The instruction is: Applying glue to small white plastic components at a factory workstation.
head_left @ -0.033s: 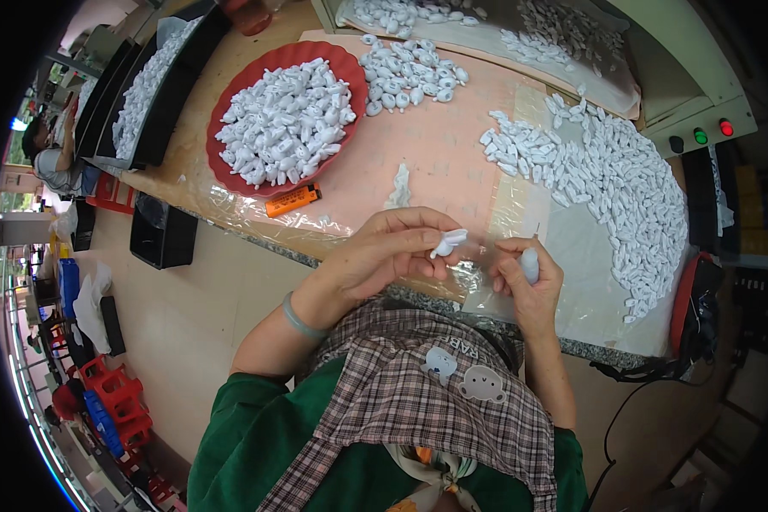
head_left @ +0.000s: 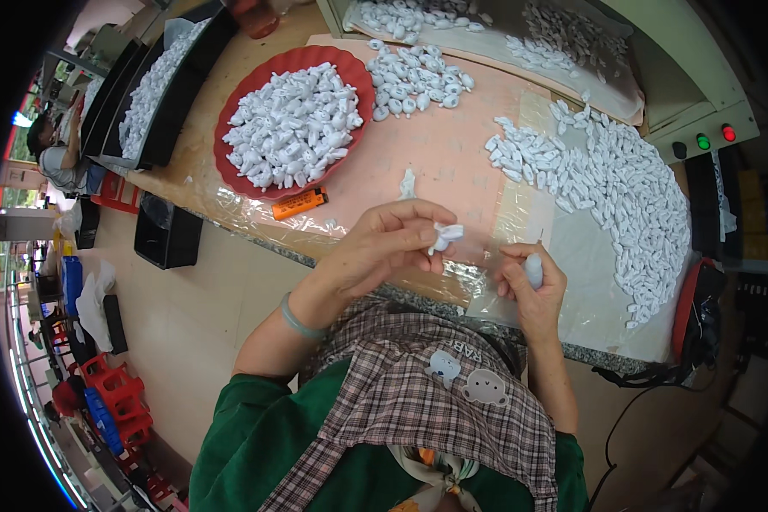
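Note:
My left hand [head_left: 388, 243] pinches a small white figurine [head_left: 446, 236] with ear-like tips between thumb and fingers, above the table's near edge. To its right, my right hand [head_left: 533, 286] is wrapped round a small pale squeeze bottle [head_left: 533, 270] with a thin needle tip pointing up and away. The two hands are apart, and the needle does not touch the figurine. Beyond my left hand, a red scalloped bowl [head_left: 222, 145] is heaped with similar white figurines [head_left: 294, 124]. Many small white elongated pieces [head_left: 606, 188] spread over the right side of the table.
An orange lighter-like object [head_left: 299, 204] lies by the bowl. Rounded white pieces [head_left: 418, 78] sit behind it. A machine housing [head_left: 700, 77] with green and red lights stands at the far right. Black trays [head_left: 183, 94] hold more pieces at left, where a person [head_left: 60, 149] sits.
The figurine in my left hand is turned slightly. The whole view has shifted a little; both hands keep their grips.

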